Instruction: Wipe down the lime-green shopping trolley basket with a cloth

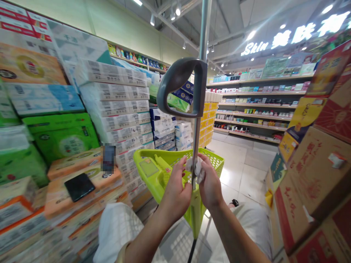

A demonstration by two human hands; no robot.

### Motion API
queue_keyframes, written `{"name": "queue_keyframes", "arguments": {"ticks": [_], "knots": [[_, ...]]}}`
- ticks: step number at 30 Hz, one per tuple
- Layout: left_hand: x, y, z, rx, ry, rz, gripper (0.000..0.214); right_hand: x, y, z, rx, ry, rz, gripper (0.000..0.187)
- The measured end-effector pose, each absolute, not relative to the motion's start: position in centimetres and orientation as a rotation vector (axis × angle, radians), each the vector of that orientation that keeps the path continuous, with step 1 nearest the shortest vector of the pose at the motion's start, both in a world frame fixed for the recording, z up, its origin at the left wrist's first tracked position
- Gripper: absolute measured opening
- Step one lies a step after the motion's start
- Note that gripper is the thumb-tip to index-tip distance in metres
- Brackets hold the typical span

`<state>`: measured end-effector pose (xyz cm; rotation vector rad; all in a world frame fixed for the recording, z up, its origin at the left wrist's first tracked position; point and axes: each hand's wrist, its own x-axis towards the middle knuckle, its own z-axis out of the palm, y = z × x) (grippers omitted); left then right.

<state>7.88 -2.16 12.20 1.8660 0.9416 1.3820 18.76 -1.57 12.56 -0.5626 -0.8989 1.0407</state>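
A crumpled white tissue (200, 171) is wrapped about the lower part of an upright metal pole (195, 146). My right hand (210, 182) grips the tissue against the pole's right side. On the left side, my left hand (177, 190) has its curled fingers on the tissue, with the thumb by the pole. A grey loop handle (201, 91) tops this section of the pole, above both hands. Below and behind them stands a lime-green rolling shopping basket (148, 155), to which the pole belongs. My fingertips are partly hidden behind the pole and tissue.
Stacked tissue packs (117, 98) rise on the left. A black flat device (79, 187) lies on an orange pack (60, 197) there. Cardboard cartons (318, 164) are piled close on the right. Tiled floor (233, 157) leads back to shelves of goods (255, 93).
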Motion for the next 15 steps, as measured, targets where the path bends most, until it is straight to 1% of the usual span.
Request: {"name": "queue_keyframes", "arguments": {"ticks": [3, 5, 8, 10, 12, 15], "knots": [[7.9, -2.5, 12.0, 1.737, 0.868, 1.41, 0.068, 18.6, -2.2, 13.4, -0.533, -1.122, 0.875, 0.051], [7.7, -2.7, 11.9, 1.698, 0.871, 1.403, 0.07, 18.3, -2.4, 12.3, -0.607, -1.237, 0.741, 0.061], [7.4, -2.9, 12.1, 1.725, 0.888, 1.367, 0.07, 17.8, -2.2, 9.8, -0.711, -1.351, 0.634, 0.063], [7.3, -2.9, 12.2, 1.76, 0.898, 1.364, 0.07, 17.7, -1.8, 9.6, -0.752, -1.407, 0.537, 0.062], [7.0, -2.7, 12.0, 1.79, 0.905, 1.37, 0.072, 17.8, -1.3, 11.3, -0.765, -1.442, 0.357, 0.062], [6.4, -2.5, 11.6, 1.84, 0.896, 1.365, 0.078, 18.0, -1.0, 15.3, -0.746, -1.501, 0.031, 0.062]]}}
